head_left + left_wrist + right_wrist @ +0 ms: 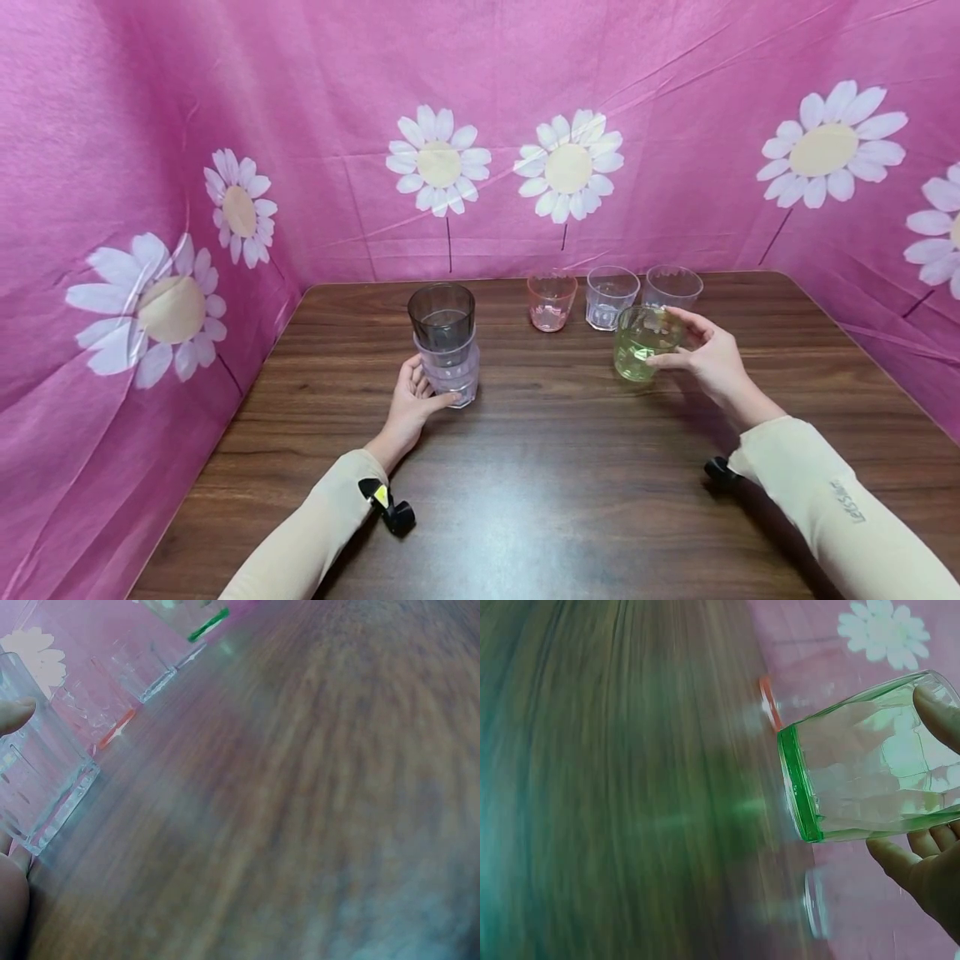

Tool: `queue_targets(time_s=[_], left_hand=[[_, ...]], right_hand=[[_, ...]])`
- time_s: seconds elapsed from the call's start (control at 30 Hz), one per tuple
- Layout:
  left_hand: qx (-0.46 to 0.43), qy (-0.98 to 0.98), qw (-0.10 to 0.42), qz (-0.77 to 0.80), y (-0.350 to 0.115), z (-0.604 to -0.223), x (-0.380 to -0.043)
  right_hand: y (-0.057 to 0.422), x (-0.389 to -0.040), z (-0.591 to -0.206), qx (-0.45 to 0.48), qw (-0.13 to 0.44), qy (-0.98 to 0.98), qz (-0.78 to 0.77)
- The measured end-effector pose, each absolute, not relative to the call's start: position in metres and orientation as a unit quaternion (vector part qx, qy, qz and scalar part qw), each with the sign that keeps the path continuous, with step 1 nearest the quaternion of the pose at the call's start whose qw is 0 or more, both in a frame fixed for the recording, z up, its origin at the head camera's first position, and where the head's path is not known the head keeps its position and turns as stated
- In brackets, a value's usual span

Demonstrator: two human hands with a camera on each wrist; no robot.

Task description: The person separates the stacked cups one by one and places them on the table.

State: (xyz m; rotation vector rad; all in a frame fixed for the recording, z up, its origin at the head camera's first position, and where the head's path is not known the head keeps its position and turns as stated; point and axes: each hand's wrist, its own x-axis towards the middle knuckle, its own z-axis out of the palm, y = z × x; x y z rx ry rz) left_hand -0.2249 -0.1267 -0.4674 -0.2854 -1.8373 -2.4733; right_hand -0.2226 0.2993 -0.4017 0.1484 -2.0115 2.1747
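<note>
On the left of the head view, a dark grey cup [442,315] sits nested in a pale clear cup [459,377], both upright as a stack on the table. My left hand [408,407] holds the clear cup low down, thumb in front and fingers round its left side. In the left wrist view its thick base [71,806] meets the wood. My right hand [708,358] grips a green see-through cup [636,346] between thumb and fingers. In the right wrist view the green cup [870,765] shows its bright rimmed base close over the table.
Behind the green cup stand a pink cup [551,304], a clear cup [609,293] and another clear cup [675,285], in a row near the back edge. The brown wooden table [510,467] is enclosed by a pink cloth [337,125] with white flowers.
</note>
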Motion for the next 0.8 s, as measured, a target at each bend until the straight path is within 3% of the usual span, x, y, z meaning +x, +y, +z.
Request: queue_targets(time_s=[0.8], left_hand=[[-0.093, -0.592, 0.027, -0.8, -0.125, -0.469, -0.225]], right_hand=[[0.385, -0.204, -0.403, -0.034, 0.166, -0.675, 0.718]])
